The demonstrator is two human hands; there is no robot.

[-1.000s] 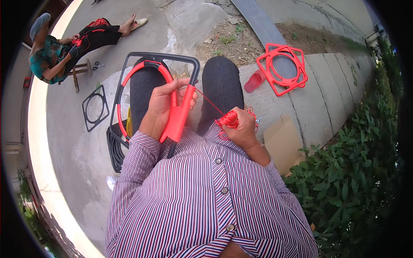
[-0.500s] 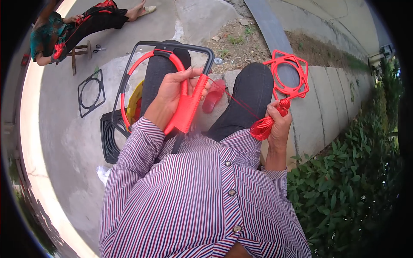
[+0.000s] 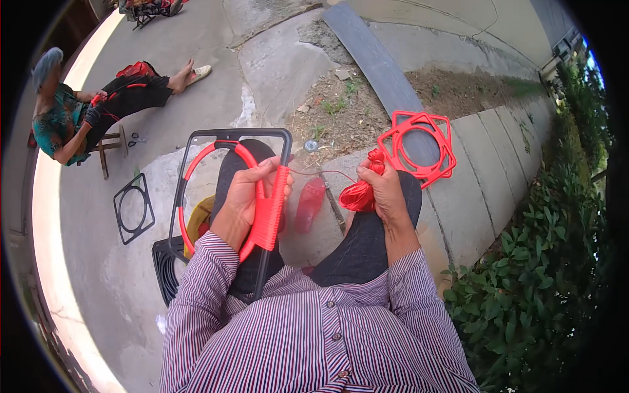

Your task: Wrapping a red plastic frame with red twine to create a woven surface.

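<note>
Frame [image 3: 265, 226]: black outside, red ring within, held over the left thigh [image 3: 229, 170], red wrapping along its right side.
Left grip [image 3: 244, 191]: clasping the frame by that side.
Cord bundle [image 3: 358, 196]: red, above the right thigh [image 3: 367, 245], one strand reaching toward the frame.
Right grip [image 3: 385, 187]: clenched around the bundle.
Slipper [image 3: 310, 206]: pinkish red, between the legs.
Red frames [image 3: 400, 154]: overlapping, beyond the right knee.
Co-worker [image 3: 62, 124]: seated, farther off left.

Scissors [image 3: 135, 139] lie on concrete [image 3: 203, 98] near a wooden stool [image 3: 123, 140], and leafy shrubs [image 3: 524, 314] grow at right.
</note>
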